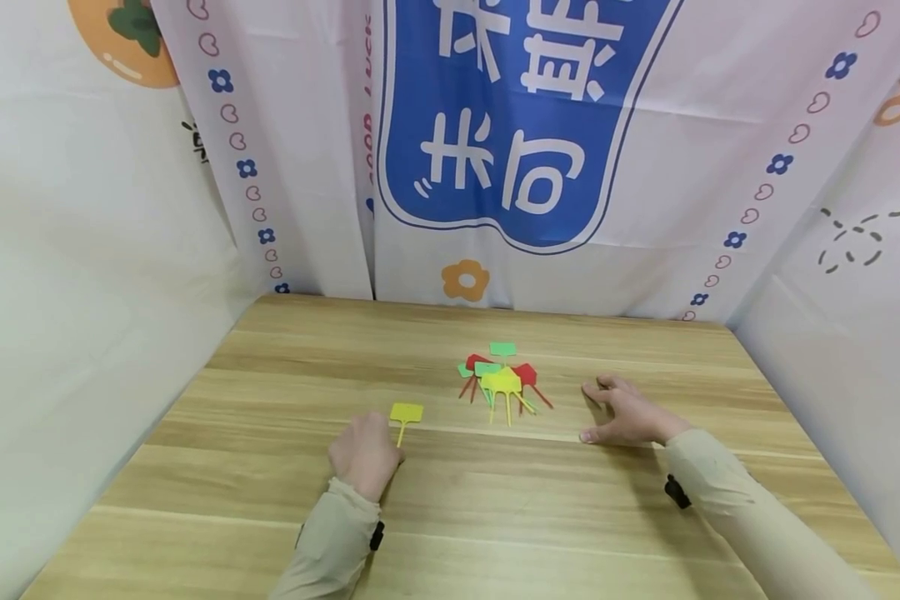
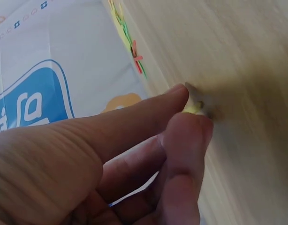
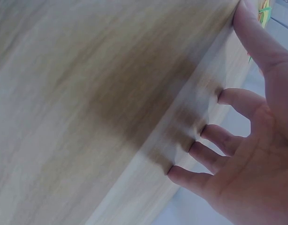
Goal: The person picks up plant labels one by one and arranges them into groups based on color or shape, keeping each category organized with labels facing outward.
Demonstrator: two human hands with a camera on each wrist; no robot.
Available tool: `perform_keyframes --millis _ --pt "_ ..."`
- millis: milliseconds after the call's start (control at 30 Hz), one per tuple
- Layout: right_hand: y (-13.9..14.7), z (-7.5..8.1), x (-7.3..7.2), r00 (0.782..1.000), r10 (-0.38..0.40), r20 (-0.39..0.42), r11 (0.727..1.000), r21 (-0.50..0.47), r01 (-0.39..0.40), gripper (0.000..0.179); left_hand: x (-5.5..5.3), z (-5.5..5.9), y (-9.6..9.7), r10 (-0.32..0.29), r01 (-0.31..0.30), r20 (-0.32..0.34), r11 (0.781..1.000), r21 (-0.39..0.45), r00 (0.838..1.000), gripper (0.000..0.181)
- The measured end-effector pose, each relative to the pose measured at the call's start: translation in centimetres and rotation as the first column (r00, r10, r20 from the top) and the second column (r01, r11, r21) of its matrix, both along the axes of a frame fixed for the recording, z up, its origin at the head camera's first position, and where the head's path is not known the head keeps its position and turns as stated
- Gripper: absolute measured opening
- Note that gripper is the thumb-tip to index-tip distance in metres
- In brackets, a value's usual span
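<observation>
The left hand (image 1: 363, 457) pinches the thin stem of a yellow tag (image 1: 407, 412) between thumb and fingertips; the tag's flat head points away from the hand, toward the back of the table (image 1: 480, 517). In the left wrist view the fingers cover most of that stem, and only a small yellow bit shows.

The right hand (image 1: 630, 414) is spread wide and holds nothing, its thumb well apart from the fingers and its fingertips resting on the wood.

Between the hands, a little farther out and nearer the right one, lies a pile (image 1: 501, 382) of red, green and yellow tags. Its yellow ones lie on the side toward the person, a green tag (image 1: 502, 349) sits at the far edge, and a red tag (image 1: 526, 374) lies on the side toward the right hand.

Behind each hand comes a pale sleeve (image 1: 337, 527) with something black (image 1: 377, 536) at the wrist. Beyond both hands hangs a cloth (image 1: 315, 167) with a blue panel (image 1: 412, 83), white characters and an orange flower (image 1: 465, 281).
</observation>
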State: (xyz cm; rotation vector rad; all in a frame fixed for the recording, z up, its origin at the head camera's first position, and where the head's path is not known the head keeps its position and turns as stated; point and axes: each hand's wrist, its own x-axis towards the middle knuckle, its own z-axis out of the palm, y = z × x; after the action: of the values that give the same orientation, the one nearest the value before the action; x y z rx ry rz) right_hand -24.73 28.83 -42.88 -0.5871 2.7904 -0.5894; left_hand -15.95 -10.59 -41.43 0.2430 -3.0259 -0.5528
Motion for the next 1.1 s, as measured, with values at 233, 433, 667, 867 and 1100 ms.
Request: perform_keyframes --millis 233,433,667,867,1100 --pt "0.1 -0.1 0.2 1.0 -0.009 0.003 1.0 0.006 0.009 0.097 -0.4 0.9 1.6 -0.077 0.081 -0.066 0.995 0.055 0.995 0.051" --pt "0.1 -0.1 0.3 1.0 -0.004 -0.012 1.0 0.0 0.004 0.096 -1.6 1.5 4.2 -0.194 0.2 -0.054 0.969 0.148 0.98 0.053" --pt "0.3 -0.4 0.3 1.0 -0.007 -0.02 1.0 0.013 0.007 0.096 -2.6 1.1 6.6 -0.248 0.243 0.007 0.956 0.163 0.969 0.041" --pt "0.3 -0.5 -0.1 0.999 0.011 -0.034 0.999 0.031 -0.01 0.095 -3.5 1.3 6.6 -0.286 0.28 0.017 0.949 0.148 0.958 0.04" --pt "-0.7 0.3 -0.5 0.999 0.031 -0.014 0.996 0.085 -0.03 0.09 -5.9 2.5 1.8 -0.515 0.515 -0.039 0.847 0.128 0.856 0.036"
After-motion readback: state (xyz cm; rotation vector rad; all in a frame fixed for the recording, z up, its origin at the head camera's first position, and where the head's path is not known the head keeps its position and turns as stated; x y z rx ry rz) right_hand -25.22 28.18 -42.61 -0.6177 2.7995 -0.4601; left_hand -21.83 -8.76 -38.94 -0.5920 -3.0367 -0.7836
